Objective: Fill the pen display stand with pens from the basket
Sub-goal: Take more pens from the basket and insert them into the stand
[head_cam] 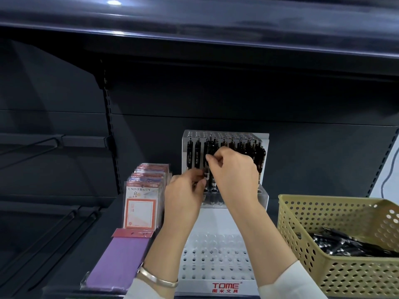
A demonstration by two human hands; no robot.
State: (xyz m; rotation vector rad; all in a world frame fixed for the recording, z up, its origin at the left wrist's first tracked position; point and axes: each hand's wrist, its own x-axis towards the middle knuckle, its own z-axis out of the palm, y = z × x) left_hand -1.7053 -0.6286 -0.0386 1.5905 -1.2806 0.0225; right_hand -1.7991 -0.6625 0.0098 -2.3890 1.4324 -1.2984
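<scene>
While my right hand point(234, 171) pinches the top of a black pen point(207, 174), my left hand point(183, 197) pinches it lower down at the stand point(216, 257), left of the basket point(319, 268).

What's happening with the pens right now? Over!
Left hand and right hand pinching slim black plastic pen at upper tier of white perforated plastic stand. Lower tier holes empty. More pens in tan perforated basket. Nothing blocking.

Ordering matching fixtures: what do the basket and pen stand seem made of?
The basket looks like matte beige moulded plastic, given its even round holes. The pen stand seems white plastic, with a glossy clear, perhaps acrylic, upper tier.
</scene>
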